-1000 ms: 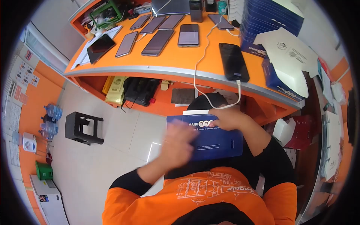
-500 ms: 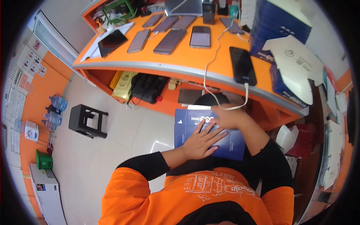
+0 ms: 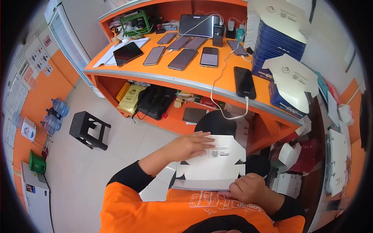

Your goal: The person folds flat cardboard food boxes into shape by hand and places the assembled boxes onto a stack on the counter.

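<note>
An unfolded cardboard food box [image 3: 211,161] lies over my lap, its white inner face up, with printing and a QR code near the far end. Across its upper left part rests my left hand [image 3: 195,145], open, fingers stretched out over the card. My right hand [image 3: 250,188] is closed at the near right corner, fingers curled over the edge of the folded-up near strip. On the desk beyond, at the right, sits a formed blue-and-white box [image 3: 289,95] with its lid raised. A tall stack of such boxes [image 3: 278,46] rises behind it.
Several phones [image 3: 182,59] lie on the orange desk [image 3: 155,72]. A white charging cable [image 3: 211,91] droops over the desk's front edge from a black phone [image 3: 244,82]. A black stool [image 3: 88,130] stands on the floor at left. Bags [image 3: 153,101] fill the shelf below.
The box showed its closed blue outside; now its white inside faces up. My right hand has moved from the far edge to the near right corner. My left hand has shifted up and left.
</note>
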`<state>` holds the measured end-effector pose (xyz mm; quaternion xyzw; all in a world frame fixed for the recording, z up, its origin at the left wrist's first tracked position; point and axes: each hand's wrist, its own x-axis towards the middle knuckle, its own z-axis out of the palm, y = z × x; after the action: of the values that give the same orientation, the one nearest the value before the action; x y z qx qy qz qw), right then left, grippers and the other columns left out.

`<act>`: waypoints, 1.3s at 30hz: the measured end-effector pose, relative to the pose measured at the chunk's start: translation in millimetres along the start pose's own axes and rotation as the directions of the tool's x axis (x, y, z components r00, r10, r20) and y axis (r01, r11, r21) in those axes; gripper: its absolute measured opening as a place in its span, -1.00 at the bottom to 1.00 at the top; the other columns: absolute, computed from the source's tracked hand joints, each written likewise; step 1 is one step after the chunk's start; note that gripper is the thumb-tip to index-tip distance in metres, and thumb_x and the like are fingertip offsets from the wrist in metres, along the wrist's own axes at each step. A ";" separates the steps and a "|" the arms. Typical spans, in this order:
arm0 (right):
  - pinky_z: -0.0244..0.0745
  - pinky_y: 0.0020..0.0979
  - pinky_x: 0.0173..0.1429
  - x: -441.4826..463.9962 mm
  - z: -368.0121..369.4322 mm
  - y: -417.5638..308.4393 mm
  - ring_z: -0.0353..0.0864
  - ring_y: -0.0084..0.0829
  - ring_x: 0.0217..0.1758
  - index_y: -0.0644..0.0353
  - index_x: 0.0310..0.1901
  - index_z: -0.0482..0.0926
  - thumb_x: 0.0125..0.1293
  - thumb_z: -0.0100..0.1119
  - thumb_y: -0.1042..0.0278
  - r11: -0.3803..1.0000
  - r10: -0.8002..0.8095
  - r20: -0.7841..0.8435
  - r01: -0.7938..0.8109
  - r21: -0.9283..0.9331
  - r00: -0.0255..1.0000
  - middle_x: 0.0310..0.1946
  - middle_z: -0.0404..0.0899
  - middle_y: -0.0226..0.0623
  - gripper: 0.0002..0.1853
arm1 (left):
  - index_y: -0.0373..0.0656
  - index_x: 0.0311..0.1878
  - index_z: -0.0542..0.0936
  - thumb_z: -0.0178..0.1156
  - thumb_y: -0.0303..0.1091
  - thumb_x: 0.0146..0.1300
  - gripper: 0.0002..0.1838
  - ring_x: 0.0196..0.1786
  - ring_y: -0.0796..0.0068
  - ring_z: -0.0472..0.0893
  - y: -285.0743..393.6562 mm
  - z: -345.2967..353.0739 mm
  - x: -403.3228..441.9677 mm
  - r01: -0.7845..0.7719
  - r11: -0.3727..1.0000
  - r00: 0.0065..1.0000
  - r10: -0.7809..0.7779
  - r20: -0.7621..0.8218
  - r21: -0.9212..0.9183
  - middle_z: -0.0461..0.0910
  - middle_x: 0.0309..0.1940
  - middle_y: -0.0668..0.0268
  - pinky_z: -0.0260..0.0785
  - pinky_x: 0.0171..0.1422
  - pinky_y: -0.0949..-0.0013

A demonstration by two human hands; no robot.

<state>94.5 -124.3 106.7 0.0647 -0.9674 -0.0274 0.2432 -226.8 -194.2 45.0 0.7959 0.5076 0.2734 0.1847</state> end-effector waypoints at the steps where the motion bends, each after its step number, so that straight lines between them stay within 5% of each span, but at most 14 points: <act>1: 0.18 -0.55 -0.56 -1.2 -2.4 -3.5 0.36 -0.60 -0.70 -0.02 -0.61 0.37 0.21 0.42 -0.11 1.000 -0.006 -0.002 0.006 -0.022 1.000 -0.73 0.25 -0.54 -0.50 | 0.08 0.53 0.37 0.28 0.03 0.36 -0.29 0.59 -0.14 0.22 0.2 20.4 3.7 -0.004 0.981 0.998 -0.007 0.058 0.194 0.31 0.54 0.19 -0.05 0.65 -0.27; 3: 0.17 -0.56 -0.55 -1.6 -4.1 -8.1 0.36 -0.61 -0.68 -0.02 -0.60 0.39 0.21 0.40 -0.02 0.998 -0.019 -0.010 0.018 -0.057 1.000 -0.72 0.26 -0.55 -0.57 | 0.09 0.62 0.22 0.42 0.08 0.20 -0.04 0.70 -0.07 -0.08 -2.2 44.1 8.3 0.040 0.914 0.989 -0.093 0.113 0.403 0.00 0.68 0.21 -0.16 0.68 -0.25; 6: 0.15 -0.58 -0.53 -7.0 -3.1 -8.5 0.37 -0.63 -0.66 -0.02 -0.58 0.42 0.16 0.34 0.13 0.992 -0.064 0.015 0.065 -0.109 0.998 -0.72 0.25 -0.57 -0.69 | -0.06 0.63 0.13 0.50 0.08 0.10 0.12 0.69 -0.12 -0.08 1.2 39.3 23.3 0.220 0.938 0.969 -0.241 0.048 0.268 0.00 0.67 0.15 -0.16 0.68 -0.30; 7: 0.15 -0.58 -0.53 -6.4 -3.8 -8.0 0.37 -0.64 -0.66 -0.02 -0.57 0.43 0.14 0.33 0.15 0.992 -0.066 0.016 0.067 -0.109 0.998 -0.72 0.25 -0.57 -0.71 | -0.14 0.62 0.13 0.58 0.11 -0.04 0.23 0.68 -0.12 -0.02 -2.7 42.4 26.6 0.270 0.922 0.954 -0.295 0.052 0.278 0.01 0.66 0.12 -0.11 0.68 -0.26; 13: 0.14 -0.57 -0.52 6.0 -8.6 -0.2 0.36 -0.64 -0.65 -0.02 -0.56 0.45 0.15 0.30 0.16 0.990 -0.080 0.042 0.084 -0.117 0.996 -0.71 0.24 -0.59 -0.74 | -0.18 0.52 0.25 0.65 0.03 -0.16 0.19 0.51 -0.12 0.31 9.8 41.0 38.9 0.426 0.858 0.890 -0.454 0.036 0.287 0.31 0.41 0.04 0.08 0.62 -0.16; 18: 0.14 -0.56 -0.51 14.5 -7.7 6.9 0.32 -0.63 -0.67 -0.04 -0.59 0.42 0.23 0.37 0.04 0.993 -0.051 0.077 0.059 -0.101 0.996 -0.72 0.23 -0.59 -0.62 | -0.27 0.47 0.26 0.66 0.03 -0.19 0.18 0.41 -0.13 0.35 7.4 51.6 35.0 0.356 0.852 0.928 -0.371 -0.037 0.383 0.33 0.29 -0.02 0.14 0.56 -0.14; 22: 0.16 -0.48 -0.51 33.1 -13.5 28.6 0.36 -0.57 -0.66 -0.03 -0.60 0.38 0.12 0.52 -0.11 0.995 0.075 0.072 -0.069 -0.072 0.995 -0.69 0.29 -0.55 -0.49 | -0.34 0.47 0.21 0.63 0.05 -0.17 0.20 0.38 -0.13 0.33 5.6 62.3 30.1 0.328 0.861 0.938 -0.345 -0.027 0.388 0.31 0.26 -0.03 0.23 0.48 -0.10; 25: 0.19 -0.45 -0.53 38.0 6.5 65.1 0.36 -0.54 -0.67 -0.04 -0.60 0.38 0.11 0.51 -0.15 0.986 0.123 -0.007 -0.123 -0.112 0.992 -0.70 0.29 -0.52 -0.49 | -0.38 0.37 0.33 0.51 0.02 0.00 -0.03 0.23 -0.14 0.45 -5.7 75.1 29.7 0.270 0.854 0.962 -0.224 -0.154 0.445 0.40 0.12 -0.04 0.32 0.40 -0.06; 28: 0.23 -0.41 -0.52 50.0 24.4 98.1 0.38 -0.46 -0.66 -0.01 -0.58 0.42 0.08 0.50 -0.16 0.984 0.109 -0.115 -0.124 -0.129 0.987 -0.69 0.31 -0.49 -0.50 | -0.41 0.32 0.38 0.25 0.19 0.18 -0.12 0.27 -0.16 0.43 -35.9 102.6 30.0 0.254 0.856 0.953 -0.142 -0.267 0.450 0.41 0.09 -0.10 0.22 0.48 -0.19; 29: 0.24 -0.40 -0.51 56.9 26.1 103.2 0.39 -0.44 -0.66 0.00 -0.58 0.42 0.04 0.53 -0.13 0.986 0.097 -0.129 -0.113 -0.120 0.987 -0.69 0.32 -0.48 -0.51 | -0.34 0.21 0.48 0.20 0.14 0.22 -0.27 0.15 -0.02 0.50 -39.4 102.8 31.8 0.200 0.802 0.928 0.029 -0.371 0.563 0.47 -0.04 0.00 0.33 0.32 -0.09; 32: 0.25 -0.40 -0.48 74.7 29.2 117.2 0.41 -0.44 -0.63 0.02 -0.57 0.45 -0.01 0.56 -0.10 0.989 0.028 -0.165 -0.051 -0.141 0.986 -0.67 0.34 -0.47 -0.52 | -0.20 0.01 0.58 0.23 0.06 0.21 -0.48 -0.14 0.25 0.56 -41.7 116.1 44.1 0.296 0.818 0.849 0.012 -0.528 0.493 0.50 -0.26 0.21 0.38 -0.02 0.14; 39: 0.32 -0.42 -0.46 101.8 34.9 144.4 0.46 -0.51 -0.60 -0.01 -0.49 0.47 0.23 0.34 -0.19 0.980 -0.064 -0.128 0.039 -0.194 0.990 -0.66 0.32 -0.50 -0.56 | -0.23 0.14 0.51 0.25 0.14 0.21 -0.35 0.06 0.20 0.52 -39.5 115.1 41.6 0.255 0.843 0.864 0.021 -0.503 0.474 0.50 -0.10 0.15 0.28 0.16 0.07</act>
<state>-27.2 5.3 135.7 0.0679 -0.9399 -0.1219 0.3116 -169.1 -141.8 -57.3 0.6863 0.6416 0.3042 -0.1576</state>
